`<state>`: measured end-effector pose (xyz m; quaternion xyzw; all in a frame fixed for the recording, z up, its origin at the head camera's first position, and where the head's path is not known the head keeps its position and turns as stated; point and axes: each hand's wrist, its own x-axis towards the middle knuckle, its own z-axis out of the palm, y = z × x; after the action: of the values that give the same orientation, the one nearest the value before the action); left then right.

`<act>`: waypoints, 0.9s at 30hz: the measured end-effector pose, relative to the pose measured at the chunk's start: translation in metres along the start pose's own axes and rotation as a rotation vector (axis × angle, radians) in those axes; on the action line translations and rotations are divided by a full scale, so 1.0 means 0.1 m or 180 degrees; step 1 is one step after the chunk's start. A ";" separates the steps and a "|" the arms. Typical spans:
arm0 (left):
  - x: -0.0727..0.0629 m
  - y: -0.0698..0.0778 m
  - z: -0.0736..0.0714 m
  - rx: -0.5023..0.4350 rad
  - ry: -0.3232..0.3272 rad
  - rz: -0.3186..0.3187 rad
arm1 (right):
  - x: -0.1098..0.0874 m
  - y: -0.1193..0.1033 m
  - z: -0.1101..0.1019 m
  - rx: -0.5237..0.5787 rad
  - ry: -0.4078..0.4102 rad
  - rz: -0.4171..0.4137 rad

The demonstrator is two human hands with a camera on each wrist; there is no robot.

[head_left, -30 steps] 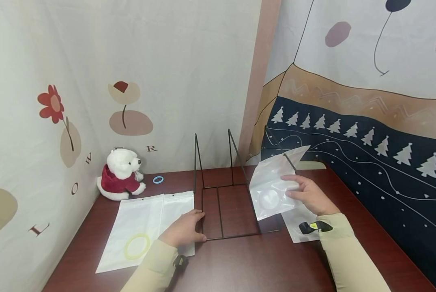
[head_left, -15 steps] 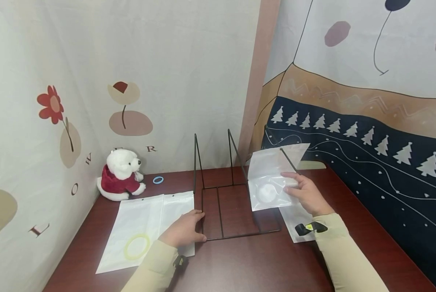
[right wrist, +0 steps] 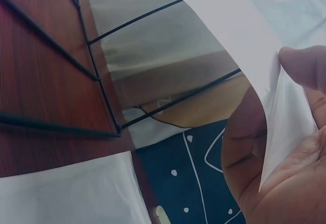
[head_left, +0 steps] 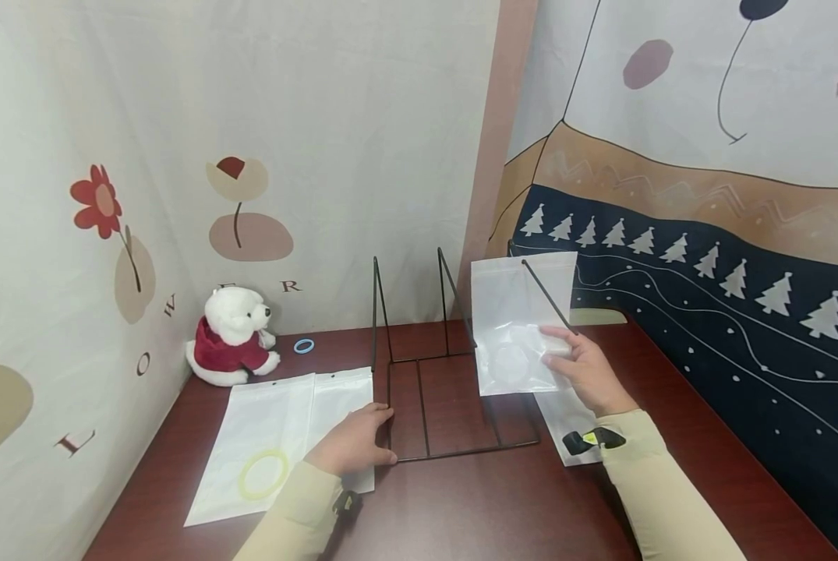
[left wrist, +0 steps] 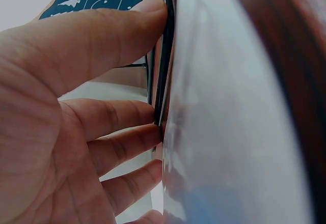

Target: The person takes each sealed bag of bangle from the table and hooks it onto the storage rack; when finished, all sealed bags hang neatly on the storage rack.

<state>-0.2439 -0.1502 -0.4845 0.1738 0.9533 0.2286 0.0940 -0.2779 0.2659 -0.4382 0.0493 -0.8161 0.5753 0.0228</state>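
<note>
My left hand (head_left: 354, 442) touches the front left corner of a black wire rack (head_left: 424, 413), thumb and fingertips against its rods. My right hand (head_left: 594, 372) pinches the right edge of a clear-fronted white zip bag (head_left: 524, 312) between thumb and fingers. A pale round thing shows inside that bag's lower part. The bag is upright at the rack's right side. A slanted rod (head_left: 548, 296) comes out in front of it near the top middle and runs down toward my fingers. In the right wrist view the bag's edge (right wrist: 285, 127) folds between thumb and palm.
Two white bags (head_left: 299, 397) lie left of the rack, a yellow ring (head_left: 263, 474) showing in one. Another white bag (head_left: 566, 428) lies right of it. A white toy bear (head_left: 235, 331) and a blue ring (head_left: 304, 345) are at the back. Printed cloth walls stand behind.
The right hand has drawn the pinched bag slightly left and up, and the bag has turned from tilted to upright and flat. The left hand and the rack stay in place.
</note>
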 end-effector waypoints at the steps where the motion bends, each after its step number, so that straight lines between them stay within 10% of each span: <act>1: 0.00 0.00 0.00 0.0004 0.0000 -0.0002 | 0.00 0.00 0.01 0.0018 0.0017 0.0007; 27: 0.02 -0.03 0.01 0.0036 -0.0011 -0.0009 | -0.06 -0.25 0.20 0.0473 0.0520 -0.0050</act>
<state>-0.2460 -0.1512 -0.4871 0.1733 0.9546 0.2228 0.0950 -0.2686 0.2393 -0.4216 0.0101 -0.7662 0.6362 0.0901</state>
